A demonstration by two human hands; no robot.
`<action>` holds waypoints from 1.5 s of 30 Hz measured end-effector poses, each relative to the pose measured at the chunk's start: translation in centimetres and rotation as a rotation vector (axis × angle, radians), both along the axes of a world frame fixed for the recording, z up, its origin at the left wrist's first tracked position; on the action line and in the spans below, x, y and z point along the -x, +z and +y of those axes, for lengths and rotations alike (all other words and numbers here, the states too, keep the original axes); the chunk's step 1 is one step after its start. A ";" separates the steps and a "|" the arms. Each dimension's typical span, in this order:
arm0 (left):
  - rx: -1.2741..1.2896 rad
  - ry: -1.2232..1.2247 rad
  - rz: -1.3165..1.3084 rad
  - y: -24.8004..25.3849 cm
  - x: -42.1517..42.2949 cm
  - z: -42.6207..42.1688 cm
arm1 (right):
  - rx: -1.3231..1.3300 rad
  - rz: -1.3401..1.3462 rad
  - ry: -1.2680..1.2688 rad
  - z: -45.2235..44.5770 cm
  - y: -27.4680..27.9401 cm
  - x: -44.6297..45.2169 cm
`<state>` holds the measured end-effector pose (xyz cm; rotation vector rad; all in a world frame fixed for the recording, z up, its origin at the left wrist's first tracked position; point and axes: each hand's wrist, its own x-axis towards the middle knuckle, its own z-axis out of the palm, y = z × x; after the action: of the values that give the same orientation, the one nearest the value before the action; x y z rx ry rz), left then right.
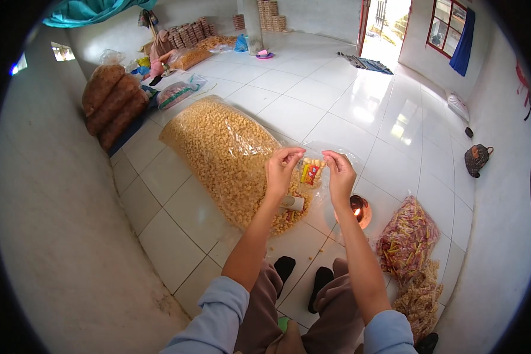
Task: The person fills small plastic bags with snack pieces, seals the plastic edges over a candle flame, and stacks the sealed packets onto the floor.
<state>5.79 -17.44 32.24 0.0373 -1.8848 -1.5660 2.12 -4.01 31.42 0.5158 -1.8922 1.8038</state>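
Between my two hands hangs a small clear plastic snack packet (312, 172), with pale yellow pieces and a red-and-yellow label inside. My left hand (282, 172) is closed, its thumb and fingers pinching the packet's upper left edge. At the upper right edge, my right hand (340, 177) pinches the plastic in the same way. Just below the right hand, a small flame burns in a round lamp (364, 213) on the floor. A huge clear bag of yellow snack pieces (218, 147) lies to the left. A pale cylindrical tube or cup (294, 203) rests at its mouth.
On the right are a bag of red-and-yellow packets or labels (408, 236) and a bag of brownish material (420, 295). Large filled sacks (115, 106) lean at the left wall. A seated person (161, 50) works at the back left. A mat (364, 64) lies by the doorway.
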 end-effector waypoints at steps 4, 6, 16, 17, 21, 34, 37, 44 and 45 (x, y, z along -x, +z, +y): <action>0.112 0.095 -0.022 0.6 -0.7 0.0 | -0.083 -0.017 -0.003 0.3 0.5 -0.4; 0.167 0.116 0.002 0.6 -0.8 -0.1 | -0.081 -0.013 0.018 0.3 0.7 -0.6; 0.384 0.122 0.103 0.7 -1.0 -0.6 | -0.194 -0.021 0.030 0.8 1.4 -1.1; 0.384 0.121 0.103 0.6 -0.9 -0.6 | -0.223 0.015 0.012 0.8 1.1 -1.0; 0.561 0.189 0.211 0.3 -0.6 -0.8 | -0.294 0.103 -0.028 0.7 1.1 -1.2; 0.483 0.123 0.124 -0.7 -1.1 0.5 | -0.557 0.325 -0.035 1.4 -0.2 -1.1; 0.508 -0.098 0.042 -0.7 -1.0 -0.4 | -0.560 0.284 -0.001 1.3 -0.2 -1.5; 0.335 -0.221 -0.156 -0.1 -1.8 0.1 | -0.554 0.352 -0.049 2.0 0.5 -1.7; 0.272 -0.290 -0.229 -0.3 -1.7 0.1 | -0.522 0.384 -0.041 2.4 0.5 -1.6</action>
<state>7.48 -17.33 31.91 -0.1923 -2.3569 -1.5253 3.67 -1.62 31.89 0.9178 -2.0560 1.0688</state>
